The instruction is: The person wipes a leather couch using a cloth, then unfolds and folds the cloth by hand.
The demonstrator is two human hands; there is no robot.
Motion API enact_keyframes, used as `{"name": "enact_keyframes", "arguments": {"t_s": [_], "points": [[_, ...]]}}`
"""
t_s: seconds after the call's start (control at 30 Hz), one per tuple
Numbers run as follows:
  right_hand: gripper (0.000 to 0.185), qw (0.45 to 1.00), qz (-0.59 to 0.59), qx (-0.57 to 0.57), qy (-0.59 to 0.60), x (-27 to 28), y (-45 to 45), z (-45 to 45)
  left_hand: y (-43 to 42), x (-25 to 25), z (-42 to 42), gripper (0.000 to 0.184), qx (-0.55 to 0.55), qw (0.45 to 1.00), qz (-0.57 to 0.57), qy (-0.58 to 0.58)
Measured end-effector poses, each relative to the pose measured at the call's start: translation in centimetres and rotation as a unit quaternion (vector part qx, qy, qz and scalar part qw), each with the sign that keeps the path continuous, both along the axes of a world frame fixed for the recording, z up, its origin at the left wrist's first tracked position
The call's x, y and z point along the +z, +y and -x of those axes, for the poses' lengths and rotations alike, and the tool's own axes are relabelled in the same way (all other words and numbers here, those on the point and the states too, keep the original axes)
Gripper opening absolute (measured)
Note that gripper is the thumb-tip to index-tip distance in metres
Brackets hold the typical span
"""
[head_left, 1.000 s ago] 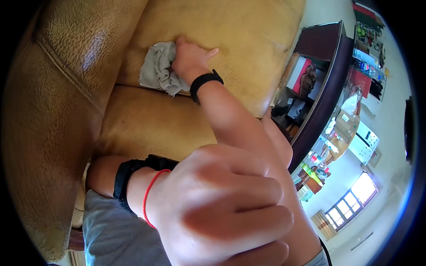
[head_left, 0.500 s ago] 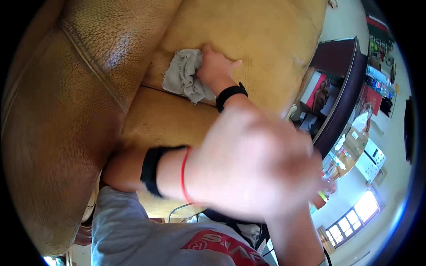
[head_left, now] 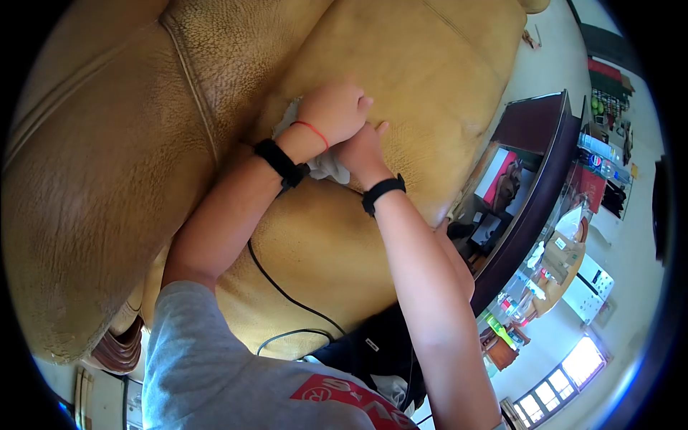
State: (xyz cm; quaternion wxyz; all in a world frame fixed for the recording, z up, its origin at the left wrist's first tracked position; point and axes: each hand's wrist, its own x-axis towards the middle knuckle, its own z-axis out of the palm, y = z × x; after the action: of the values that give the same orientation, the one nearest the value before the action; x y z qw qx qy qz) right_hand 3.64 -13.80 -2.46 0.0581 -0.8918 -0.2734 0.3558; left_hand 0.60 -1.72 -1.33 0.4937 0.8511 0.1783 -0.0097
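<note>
A grey cloth [head_left: 330, 170] lies crumpled on the tan leather sofa [head_left: 401, 64], near the seam between two cushions, mostly covered by my hands. My left hand [head_left: 331, 113], with a red string and a black band at the wrist, is closed in a fist over it; what its fingers hold is hidden. Just beside and partly beneath it, my right hand [head_left: 363, 152] presses on the cloth with its fingers mostly out of sight. One digit of the right hand points outward. Both wrists meet close together.
The sofa's thick armrest or backrest [head_left: 107, 186] rises on the left. Below my arms run a black cable [head_left: 279, 287] and a dark bag-like item [head_left: 373, 344]. A dark cabinet [head_left: 534, 179] with cluttered shelves stands right; part of a bare leg [head_left: 456, 261] shows behind my right forearm.
My left hand has moved from close to the camera down onto the cloth beside my right hand. The right hand stays at the cloth, now partly covered. The view has shifted slightly.
</note>
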Motion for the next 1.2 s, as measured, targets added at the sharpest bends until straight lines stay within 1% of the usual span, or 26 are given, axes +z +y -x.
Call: {"name": "enact_keyframes", "arguments": {"t_s": [0.03, 0.07, 0.13, 0.23, 0.27, 0.33, 0.37, 0.4, 0.43, 0.5, 0.53, 0.63, 0.73, 0.77, 0.83, 0.93, 1.0, 1.03, 1.1, 1.13, 1.2], "points": [[0.054, 1.000, -0.027, 0.005, 0.012, 0.6, -0.9, -0.1, -0.1, -0.5, 0.0, 0.036, -0.012, 1.000, -0.005, 0.005], [0.053, 0.998, -0.055, 0.010, 0.024, 1.1, -1.5, -0.4, -0.3, -1.1, 0.0, 0.035, -0.022, 1.000, 0.013, 0.001], [0.051, 0.994, -0.100, -0.040, 0.032, 1.3, -2.6, -0.7, -0.5, -1.1, -0.2, 0.033, -0.043, 0.998, 0.055, -0.006], [0.047, 0.980, -0.173, -0.094, 0.033, 2.9, -3.7, -1.3, -0.4, -1.2, -0.1, 0.028, -0.039, 0.998, 0.052, 0.025], [0.045, 0.974, -0.198, -0.108, 0.030, 3.6, -4.0, -1.5, -0.5, -1.2, -0.1, 0.025, -0.033, 0.997, 0.069, 0.023], [0.046, 0.965, -0.202, -0.160, 0.046, 4.1, -4.4, -2.3, -0.2, -0.8, -0.3, 0.023, -0.017, 0.995, 0.098, 0.015], [0.047, 0.960, -0.202, -0.184, 0.056, 4.2, -4.5, -2.8, -0.2, -0.7, -0.3, 0.023, -0.005, 0.998, 0.060, 0.004], [0.050, 0.954, -0.250, -0.165, 0.024, 4.0, -4.4, -3.4, 0.0, -0.5, -0.1, 0.024, 0.008, 1.000, 0.021, -0.005], [0.052, 0.940, -0.265, -0.210, 0.032, 3.9, -4.5, -4.0, 0.4, -0.3, 0.1, 0.026, 0.022, 0.999, -0.019, -0.013], [0.057, 0.906, -0.293, -0.301, 0.048, 4.2, -4.3, -4.8, 0.7, -0.7, 0.0, 0.031, 0.007, 1.000, 0.007, -0.002], [0.064, 0.896, -0.285, -0.333, 0.070, 5.0, -4.0, -5.1, 0.9, -0.9, -0.1, 0.034, -0.002, 1.000, 0.020, 0.004], [0.063, 0.895, -0.301, -0.326, 0.048, 5.0, -3.7, -5.8, 1.2, -0.6, -0.2, 0.039, -0.035, 0.996, -0.043, 0.064], [0.062, 0.882, -0.344, -0.323, 0.015, 4.2, -3.0, -6.6, 2.2, -1.0, -0.8, 0.043, -0.021, 0.990, 0.056, 0.131], [0.062, 0.892, -0.325, -0.314, -0.015, 4.0, -2.7, -7.1, 2.5, -1.1, -0.8, 0.043, 0.012, 0.994, 0.024, 0.106], [0.062, 0.908, -0.286, -0.296, -0.077, 4.8, -1.3, -8.0, 3.4, 0.8, -0.4, 0.043, 0.076, 0.995, -0.038, 0.055], [0.065, 0.922, -0.230, -0.234, -0.204, 6.0, 1.2, -8.8, 3.2, 0.4, -0.5, 0.043, 0.170, 0.984, -0.045, -0.026], [0.066, 0.914, -0.250, -0.095, -0.307, 4.7, 2.0, -9.2, 3.0, 0.3, -0.5, 0.044, 0.157, 0.986, -0.048, -0.033], [0.067, 0.899, -0.260, -0.023, -0.352, 3.9, 2.5, -9.2, 3.1, 0.2, -0.6, 0.045, 0.153, 0.986, -0.052, -0.037], [0.069, 0.934, -0.198, 0.051, -0.294, 2.4, 3.3, -9.2, 2.2, -2.6, -0.3, 0.040, 0.101, 0.987, -0.110, -0.052], [0.070, 0.946, -0.166, 0.089, -0.264, 1.4, 3.4, -9.1, 2.0, -3.0, -0.3, 0.038, 0.075, 0.986, -0.138, -0.059], [0.071, 0.951, -0.152, 0.097, -0.253, -0.7, 3.7, -8.2, 2.1, -2.8, -0.4, 0.049, 0.050, 0.992, -0.117, -0.003]]}}
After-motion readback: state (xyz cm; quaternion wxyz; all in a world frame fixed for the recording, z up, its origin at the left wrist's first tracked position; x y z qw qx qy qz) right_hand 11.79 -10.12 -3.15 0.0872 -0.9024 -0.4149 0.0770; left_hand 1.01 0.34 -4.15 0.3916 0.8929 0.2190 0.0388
